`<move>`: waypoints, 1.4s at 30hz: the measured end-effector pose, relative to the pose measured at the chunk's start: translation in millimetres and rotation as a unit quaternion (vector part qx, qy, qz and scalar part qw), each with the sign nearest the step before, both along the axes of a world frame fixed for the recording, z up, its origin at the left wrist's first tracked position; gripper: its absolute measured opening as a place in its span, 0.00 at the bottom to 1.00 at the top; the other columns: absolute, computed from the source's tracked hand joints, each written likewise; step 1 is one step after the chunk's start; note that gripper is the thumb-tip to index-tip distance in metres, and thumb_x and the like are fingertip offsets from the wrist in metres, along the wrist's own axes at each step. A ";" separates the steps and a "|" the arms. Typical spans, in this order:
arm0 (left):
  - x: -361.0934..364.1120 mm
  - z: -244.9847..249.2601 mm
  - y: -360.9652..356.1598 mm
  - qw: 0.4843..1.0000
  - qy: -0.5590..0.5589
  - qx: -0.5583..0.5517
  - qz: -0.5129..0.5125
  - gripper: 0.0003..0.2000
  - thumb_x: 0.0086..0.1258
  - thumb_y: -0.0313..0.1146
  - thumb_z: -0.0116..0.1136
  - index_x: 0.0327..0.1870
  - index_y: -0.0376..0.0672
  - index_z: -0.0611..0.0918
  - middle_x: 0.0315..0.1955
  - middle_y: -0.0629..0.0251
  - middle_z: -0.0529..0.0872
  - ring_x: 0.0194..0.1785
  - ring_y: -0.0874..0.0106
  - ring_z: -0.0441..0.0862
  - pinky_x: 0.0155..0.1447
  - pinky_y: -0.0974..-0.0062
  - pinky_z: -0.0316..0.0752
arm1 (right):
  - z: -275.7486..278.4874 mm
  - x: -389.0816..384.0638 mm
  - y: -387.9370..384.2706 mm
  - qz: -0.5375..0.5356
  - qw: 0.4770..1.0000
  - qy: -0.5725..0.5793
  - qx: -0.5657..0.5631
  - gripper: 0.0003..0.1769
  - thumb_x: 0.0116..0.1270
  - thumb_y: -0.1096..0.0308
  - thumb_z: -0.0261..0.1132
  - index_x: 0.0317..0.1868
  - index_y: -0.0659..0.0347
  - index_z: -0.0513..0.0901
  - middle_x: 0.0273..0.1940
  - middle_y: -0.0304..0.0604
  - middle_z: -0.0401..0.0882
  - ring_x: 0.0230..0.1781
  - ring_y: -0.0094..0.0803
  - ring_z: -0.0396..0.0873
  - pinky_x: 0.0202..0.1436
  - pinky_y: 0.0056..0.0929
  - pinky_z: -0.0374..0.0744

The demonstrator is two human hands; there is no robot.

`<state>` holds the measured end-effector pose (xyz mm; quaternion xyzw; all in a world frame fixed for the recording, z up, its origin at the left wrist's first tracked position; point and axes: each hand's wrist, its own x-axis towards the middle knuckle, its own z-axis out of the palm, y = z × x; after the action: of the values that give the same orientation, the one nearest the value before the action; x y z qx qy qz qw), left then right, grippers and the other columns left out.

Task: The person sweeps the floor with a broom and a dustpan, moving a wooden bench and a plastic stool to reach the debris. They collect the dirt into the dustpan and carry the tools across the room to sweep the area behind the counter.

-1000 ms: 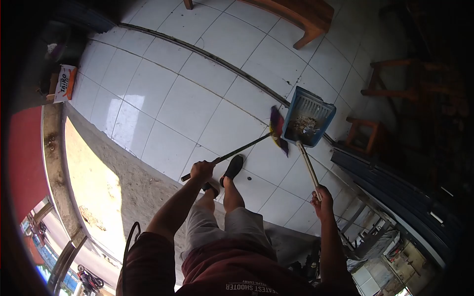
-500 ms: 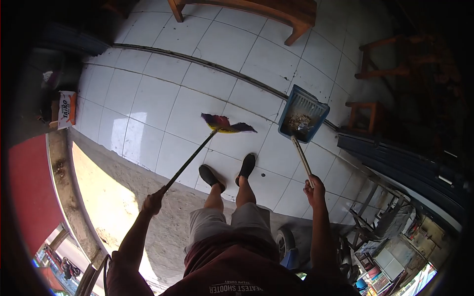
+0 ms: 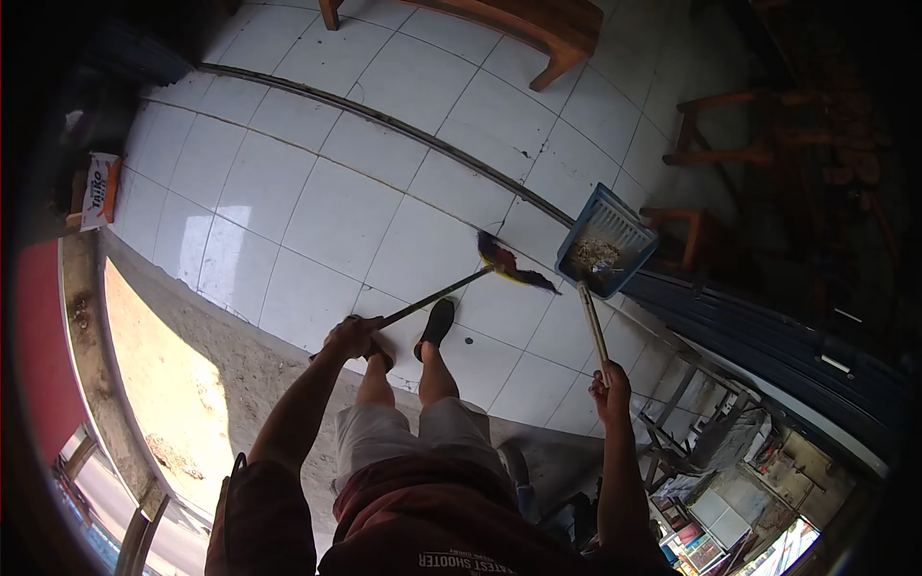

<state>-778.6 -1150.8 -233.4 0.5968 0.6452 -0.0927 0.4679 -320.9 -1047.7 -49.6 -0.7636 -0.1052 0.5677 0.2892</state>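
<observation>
My left hand (image 3: 352,336) is wrapped round the dark handle of a broom (image 3: 442,293), above my left foot. Its head, with purple, red and yellow bristles (image 3: 514,269), rests on the white tiles just left of a dustpan. My right hand (image 3: 612,389) grips the pale long handle (image 3: 594,331) of that blue dustpan (image 3: 626,223). Inside the pan lies a heap of brown debris (image 3: 593,253) with some shiny scraps. A gap of floor separates the bristles from the pan.
A dark metal track (image 3: 403,128) crosses the tiled floor (image 3: 288,182). A wooden bench (image 3: 538,29) stands ahead, with wooden stools (image 3: 715,144) to the right. A small dark spot (image 3: 469,341) lies near my right foot. At the left sits a TAIKO box (image 3: 100,192).
My left hand and the broom have swung right, bringing the bristles nearer the dustpan. The dustpan stays in my right hand, and the whole view has shifted slightly.
</observation>
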 end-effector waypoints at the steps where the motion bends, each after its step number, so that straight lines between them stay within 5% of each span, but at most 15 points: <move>1: -16.2 46.1 5.8 0.997 0.030 -0.067 0.034 0.18 0.64 0.36 0.43 0.56 0.62 0.69 0.35 0.52 0.80 0.39 0.53 0.78 0.43 0.57 0.74 | -2.0 4.4 2.2 0.002 1.000 0.000 -0.004 0.09 0.57 0.62 0.59 0.34 0.55 0.69 0.21 0.33 0.66 0.14 0.17 0.60 0.22 0.18 0.66; 5: -79.8 84.1 -58.6 0.973 0.209 -0.090 0.044 0.19 0.66 0.37 0.40 0.58 0.69 0.65 0.32 0.54 0.81 0.36 0.54 0.79 0.39 0.58 0.74 | -15.7 23.3 11.9 0.038 0.999 0.001 -0.015 0.10 0.56 0.63 0.58 0.37 0.57 0.70 0.21 0.33 0.66 0.14 0.18 0.61 0.19 0.20 0.66; 11: -58.9 155.3 -47.1 0.966 0.227 -0.094 0.081 0.19 0.66 0.39 0.39 0.59 0.69 0.63 0.27 0.52 0.81 0.32 0.52 0.79 0.36 0.57 0.74 | -36.7 41.0 16.9 0.090 0.996 0.011 -0.022 0.14 0.56 0.67 0.57 0.43 0.60 0.69 0.21 0.36 0.68 0.12 0.18 0.64 0.16 0.21 0.71; 15: -19.4 95.5 -16.3 0.980 0.156 0.040 0.118 0.20 0.65 0.36 0.39 0.58 0.68 0.64 0.29 0.52 0.81 0.33 0.53 0.79 0.37 0.57 0.75 | -40.1 40.1 18.5 0.110 0.993 0.020 -0.032 0.14 0.57 0.67 0.56 0.43 0.60 0.69 0.21 0.36 0.68 0.11 0.19 0.64 0.15 0.21 0.70; 21: -10.8 20.0 31.5 0.964 0.180 0.003 0.196 0.18 0.64 0.34 0.42 0.56 0.61 0.69 0.31 0.54 0.81 0.34 0.54 0.79 0.38 0.59 0.75 | -38.2 37.1 22.0 0.160 0.986 0.000 -0.042 0.13 0.55 0.64 0.58 0.40 0.58 0.70 0.20 0.35 0.67 0.11 0.19 0.61 0.16 0.22 0.67; 23: -39.2 15.9 -48.6 0.964 0.171 -0.022 0.204 0.18 0.65 0.35 0.40 0.56 0.65 0.66 0.33 0.55 0.81 0.38 0.57 0.79 0.40 0.60 0.75 | -36.5 25.7 31.3 0.175 0.983 -0.020 -0.049 0.13 0.55 0.65 0.58 0.40 0.58 0.70 0.20 0.35 0.67 0.11 0.19 0.62 0.15 0.22 0.67; 25: -65.1 70.4 -120.8 0.932 0.256 -0.185 0.175 0.17 0.64 0.33 0.42 0.54 0.66 0.68 0.38 0.58 0.80 0.43 0.58 0.78 0.44 0.60 0.74 | -33.9 16.4 34.5 0.182 0.981 -0.025 -0.055 0.12 0.55 0.65 0.57 0.39 0.59 0.70 0.19 0.35 0.67 0.10 0.19 0.61 0.14 0.21 0.67; 28: -115.5 137.1 -240.1 0.886 0.323 -0.317 0.102 0.15 0.60 0.30 0.47 0.49 0.54 0.74 0.40 0.65 0.80 0.46 0.64 0.78 0.47 0.70 0.74 | -33.6 -2.9 50.6 0.243 0.968 0.023 -0.060 0.15 0.55 0.66 0.58 0.43 0.59 0.68 0.20 0.36 0.68 0.12 0.20 0.64 0.16 0.24 0.70; 31: -151.6 199.4 -303.6 0.801 0.412 -0.394 0.183 0.10 0.60 0.31 0.47 0.39 0.48 0.80 0.36 0.64 0.82 0.44 0.67 0.79 0.45 0.72 0.74 | -25.2 -62.4 77.5 0.259 0.963 -0.004 -0.068 0.09 0.56 0.66 0.57 0.35 0.58 0.69 0.20 0.35 0.67 0.12 0.19 0.61 0.18 0.24 0.68; 34: -168.7 229.9 -363.4 0.763 0.438 -0.370 0.299 0.11 0.61 0.29 0.44 0.40 0.48 0.80 0.34 0.59 0.82 0.39 0.64 0.80 0.42 0.67 0.75 | -25.6 -116.4 108.0 0.274 0.958 0.037 -0.072 0.11 0.55 0.64 0.58 0.37 0.58 0.69 0.22 0.36 0.67 0.15 0.20 0.63 0.24 0.26 0.69; 37: -174.1 261.5 -316.2 0.770 0.406 -0.260 0.417 0.15 0.61 0.28 0.43 0.46 0.53 0.77 0.33 0.55 0.82 0.38 0.60 0.80 0.42 0.63 0.75 | -26.0 -186.1 136.4 0.263 0.960 0.061 -0.071 0.10 0.56 0.65 0.57 0.36 0.58 0.70 0.22 0.35 0.66 0.15 0.20 0.62 0.23 0.26 0.67; 42: -219.9 203.1 -207.4 0.811 0.262 -0.115 0.510 0.19 0.64 0.32 0.36 0.54 0.64 0.71 0.34 0.49 0.79 0.38 0.51 0.77 0.40 0.58 0.73 | -21.9 -289.9 167.3 0.243 0.963 0.092 -0.072 0.07 0.59 0.65 0.55 0.36 0.57 0.71 0.22 0.35 0.67 0.17 0.20 0.62 0.23 0.21 0.65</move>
<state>-998.5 -1358.2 -30.3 0.0769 0.9398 -0.0673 0.3261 -610.7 -880.3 -71.5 -0.6783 -0.2191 0.6949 0.0951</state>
